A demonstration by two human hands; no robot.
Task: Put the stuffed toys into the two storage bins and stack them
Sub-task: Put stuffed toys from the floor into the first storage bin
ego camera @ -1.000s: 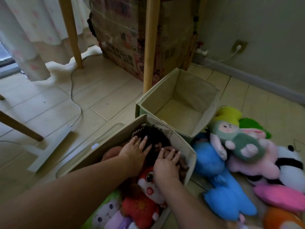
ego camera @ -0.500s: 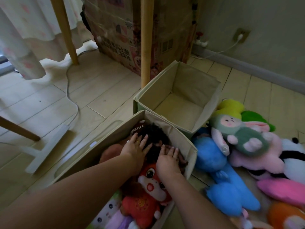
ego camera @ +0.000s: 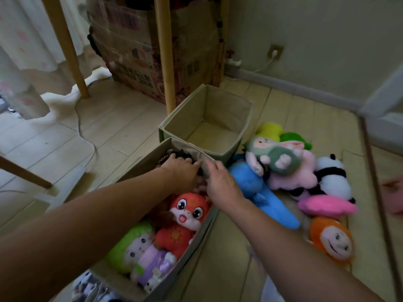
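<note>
The near fabric bin point(ego camera: 139, 165) holds several stuffed toys: a red plush point(ego camera: 187, 214), a green-hooded one point(ego camera: 130, 243), a purple one point(ego camera: 152, 264). My left hand point(ego camera: 183, 171) presses on a dark toy at the bin's far end. Over that bin's right rim lies my right hand point(ego camera: 218, 182), fingers loosely bent and holding nothing. Behind, the second bin point(ego camera: 246, 118) stands empty. To the right, a pile on the floor: a blue toy point(ego camera: 257, 192), a green-suited doll point(ego camera: 274, 158), a pink toy point(ego camera: 301, 177), a panda point(ego camera: 333, 175), an orange toy point(ego camera: 331, 238).
A wooden table leg point(ego camera: 165, 62) rises just behind the empty bin, another leg point(ego camera: 67, 51) farther left. A cardboard box point(ego camera: 130, 51) stands under the table. A cable point(ego camera: 87, 138) trails over the floor at left. A thin rod point(ego camera: 375, 182) crosses the right side.
My right hand has slid from the toys inside the near bin to its right rim. My left hand has shifted toward the far end. The view has tipped right.
</note>
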